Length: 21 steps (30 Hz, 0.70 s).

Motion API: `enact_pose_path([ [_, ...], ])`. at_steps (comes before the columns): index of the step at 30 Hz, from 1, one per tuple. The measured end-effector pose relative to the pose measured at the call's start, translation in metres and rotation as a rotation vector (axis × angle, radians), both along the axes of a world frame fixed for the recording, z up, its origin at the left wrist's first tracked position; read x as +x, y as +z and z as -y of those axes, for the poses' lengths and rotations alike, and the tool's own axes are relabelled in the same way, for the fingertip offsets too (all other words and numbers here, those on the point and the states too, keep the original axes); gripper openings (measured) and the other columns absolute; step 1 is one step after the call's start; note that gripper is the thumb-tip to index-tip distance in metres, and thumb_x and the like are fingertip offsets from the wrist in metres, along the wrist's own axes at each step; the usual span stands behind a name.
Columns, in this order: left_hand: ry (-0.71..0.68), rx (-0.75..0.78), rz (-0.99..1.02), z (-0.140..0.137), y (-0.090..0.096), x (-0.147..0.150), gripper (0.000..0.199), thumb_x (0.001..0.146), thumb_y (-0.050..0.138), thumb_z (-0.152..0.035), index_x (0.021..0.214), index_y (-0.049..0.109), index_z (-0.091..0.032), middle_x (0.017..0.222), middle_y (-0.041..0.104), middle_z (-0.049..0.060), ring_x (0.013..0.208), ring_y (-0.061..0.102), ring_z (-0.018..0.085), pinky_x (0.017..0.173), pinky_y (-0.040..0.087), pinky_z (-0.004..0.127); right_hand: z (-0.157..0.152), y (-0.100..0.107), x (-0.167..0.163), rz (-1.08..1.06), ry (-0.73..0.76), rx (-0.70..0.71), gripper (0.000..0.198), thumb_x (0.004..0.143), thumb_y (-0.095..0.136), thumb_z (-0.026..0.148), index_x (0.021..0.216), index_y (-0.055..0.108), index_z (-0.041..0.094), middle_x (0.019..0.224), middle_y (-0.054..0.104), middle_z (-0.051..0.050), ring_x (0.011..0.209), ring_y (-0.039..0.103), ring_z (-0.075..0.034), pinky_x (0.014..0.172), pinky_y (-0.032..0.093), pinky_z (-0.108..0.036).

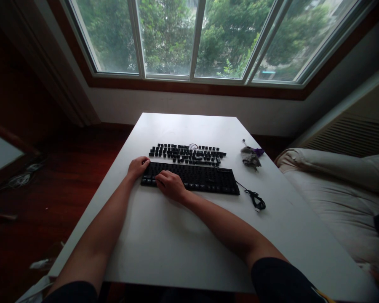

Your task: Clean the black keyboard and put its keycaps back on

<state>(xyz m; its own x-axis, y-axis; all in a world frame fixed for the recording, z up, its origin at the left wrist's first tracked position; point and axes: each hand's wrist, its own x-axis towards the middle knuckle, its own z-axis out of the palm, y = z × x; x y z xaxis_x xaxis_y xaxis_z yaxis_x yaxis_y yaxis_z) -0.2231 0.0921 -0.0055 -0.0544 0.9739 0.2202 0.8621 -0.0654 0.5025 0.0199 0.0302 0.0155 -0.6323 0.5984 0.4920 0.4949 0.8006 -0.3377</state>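
Note:
A black keyboard (pixel 208 179) lies on the white table, with keycaps along its near row and much of the rest dark and hard to make out. My left hand (pixel 138 167) grips its far left corner, fingers curled against the edge. Over the near left part of the keyboard, my right hand (pixel 170 184) has its fingers bent and pressed together at the keys; whatever is between them is hidden. Behind the keyboard, loose black keycaps (pixel 177 152) are laid out in several rows. Among them lies a small pale ring-shaped item (pixel 193 146).
The keyboard's coiled black cable (pixel 255 201) rests right of it on the white table (pixel 177 235). Farther back at right is a grey, fluffy duster-like thing (pixel 251 158) with a purple part. A light-coloured sofa (pixel 328 185) stands right of the table; a window is beyond.

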Motion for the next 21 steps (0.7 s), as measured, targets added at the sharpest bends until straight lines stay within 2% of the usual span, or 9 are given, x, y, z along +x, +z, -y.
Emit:
enact_pose_path([
  [11,0.003,0.021,0.002,-0.0017,-0.0034,-0.0013,0.033,0.094,0.048,-0.043,0.099,0.075,-0.024,0.099,0.076,0.005,0.087,0.066,0.022,0.078,0.046,0.031,0.0005,0.0001,0.0003,0.05,-0.019,0.05,0.019,0.103,0.05,0.028,0.1,0.068,0.022,0.097,0.067,-0.006,0.092,0.059,-0.018,0.08,0.044,-0.028],
  [16,0.013,0.009,0.001,-0.0008,-0.0015,0.0,0.033,0.094,0.049,-0.043,0.1,0.076,-0.025,0.098,0.076,0.004,0.087,0.066,0.022,0.078,0.046,0.031,0.0003,0.0015,0.0009,0.05,-0.045,0.026,0.018,0.102,0.051,0.029,0.1,0.068,0.023,0.099,0.068,-0.006,0.094,0.059,-0.018,0.076,0.043,-0.028],
  [21,0.005,-0.007,0.01,-0.0004,0.0,-0.0002,0.033,0.094,0.049,-0.044,0.1,0.075,-0.025,0.1,0.076,0.004,0.088,0.065,0.022,0.078,0.046,0.03,0.0001,0.0016,0.0001,0.05,-0.007,0.044,0.019,0.102,0.051,0.03,0.102,0.069,0.022,0.098,0.068,-0.006,0.093,0.059,-0.019,0.082,0.043,-0.03],
])
